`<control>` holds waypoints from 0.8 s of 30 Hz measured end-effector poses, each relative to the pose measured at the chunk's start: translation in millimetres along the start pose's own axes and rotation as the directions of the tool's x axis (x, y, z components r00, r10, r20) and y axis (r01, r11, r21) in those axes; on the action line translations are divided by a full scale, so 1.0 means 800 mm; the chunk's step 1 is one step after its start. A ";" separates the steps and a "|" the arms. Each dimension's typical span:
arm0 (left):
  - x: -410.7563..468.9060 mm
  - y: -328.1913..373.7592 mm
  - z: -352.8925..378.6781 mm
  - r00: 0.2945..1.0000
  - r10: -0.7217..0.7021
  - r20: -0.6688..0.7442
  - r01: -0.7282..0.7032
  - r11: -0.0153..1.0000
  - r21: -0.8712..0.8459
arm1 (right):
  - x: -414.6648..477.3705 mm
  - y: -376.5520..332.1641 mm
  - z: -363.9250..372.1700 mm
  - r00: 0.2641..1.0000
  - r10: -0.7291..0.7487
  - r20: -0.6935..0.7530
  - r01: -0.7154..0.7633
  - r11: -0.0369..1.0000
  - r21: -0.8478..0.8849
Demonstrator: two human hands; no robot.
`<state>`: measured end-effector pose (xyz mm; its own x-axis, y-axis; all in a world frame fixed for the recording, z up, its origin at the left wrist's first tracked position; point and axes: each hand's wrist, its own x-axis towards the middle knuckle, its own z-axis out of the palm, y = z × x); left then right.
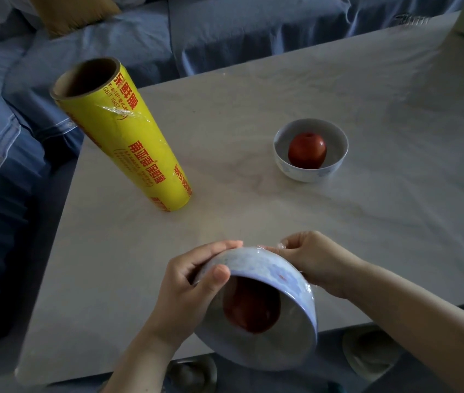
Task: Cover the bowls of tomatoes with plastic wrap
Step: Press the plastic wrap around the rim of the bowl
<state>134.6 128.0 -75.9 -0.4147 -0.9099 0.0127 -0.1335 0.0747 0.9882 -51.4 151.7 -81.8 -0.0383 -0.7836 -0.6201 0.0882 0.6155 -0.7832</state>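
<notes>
near bowl [267,268] held tilted toward camera over worktop [253,217] near edge, tomato [250,304] inside under plastic wrap [280,246]. left grip [188,287] curled round its rim; right grip [315,259] pinching plastic wrap at the far side. second bowl [310,174] with another tomato [306,150] sits uncovered mid-worktop. wrap roll [128,137] stands upright at left.

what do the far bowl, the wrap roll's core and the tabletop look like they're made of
Far bowl: likely glazed ceramic, glossy white with a faint blue pattern.
Roll core: matte brown cardboard, raw cut edge visible.
Tabletop: pale veined stone or marble-look laminate, smooth soft sheen; cannot tell which.
</notes>
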 end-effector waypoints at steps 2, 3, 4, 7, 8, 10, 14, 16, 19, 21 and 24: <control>0.000 -0.001 -0.001 1.000 -0.009 -0.009 0.009 1.000 0.000 | 0.000 0.004 -0.005 0.999 0.038 -0.010 -0.039 0.999 -0.017; 0.000 -0.001 -0.002 1.000 -0.012 -0.014 0.012 1.000 0.001 | 0.000 0.006 -0.007 0.999 0.035 -0.021 -0.035 0.999 -0.040; 0.001 -0.002 -0.002 1.000 -0.012 -0.022 0.012 1.000 0.002 | 0.002 0.008 -0.011 0.998 0.009 -0.057 -0.014 0.997 -0.079; 0.002 -0.004 -0.004 0.998 -0.005 -0.059 0.007 1.000 0.017 | 0.003 0.013 -0.027 0.923 -0.213 -0.322 0.159 0.970 -0.184; 0.003 -0.005 -0.005 0.997 -0.005 -0.072 0.007 1.000 0.021 | -0.004 0.008 -0.031 0.860 -0.303 -0.411 0.251 0.952 -0.177; 0.004 -0.008 -0.006 0.996 -0.008 -0.094 0.011 0.999 0.036 | -0.024 -0.004 -0.035 0.777 -0.453 -0.436 0.427 0.890 -0.163; 0.007 -0.010 -0.006 0.994 0.006 -0.107 0.000 0.998 0.055 | -0.055 -0.018 -0.021 0.861 -0.508 0.014 0.502 0.847 -0.172; 0.009 -0.008 -0.003 0.995 0.011 -0.100 -0.006 0.999 0.054 | -0.049 -0.012 -0.015 0.885 -0.446 0.131 0.464 0.839 -0.284; 0.011 -0.004 -0.001 0.996 0.015 -0.084 -0.011 0.999 0.051 | -0.037 -0.006 -0.012 0.901 -0.381 0.206 0.424 0.874 -0.236; 0.011 -0.003 0.000 0.997 0.011 -0.074 -0.007 0.999 0.047 | -0.032 -0.001 -0.012 0.910 -0.345 0.231 0.390 0.900 -0.194; 0.010 -0.004 0.001 0.998 0.006 -0.066 -0.002 0.999 0.053 | -0.028 0.005 -0.015 0.917 -0.271 0.294 0.338 0.917 -0.210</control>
<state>130.9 121.1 -78.8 -0.3548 -0.9345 0.0285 -0.1798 0.0981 0.9788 -62.0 172.5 -71.6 0.2334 -0.9099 -0.3430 -0.1409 0.3173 -0.9378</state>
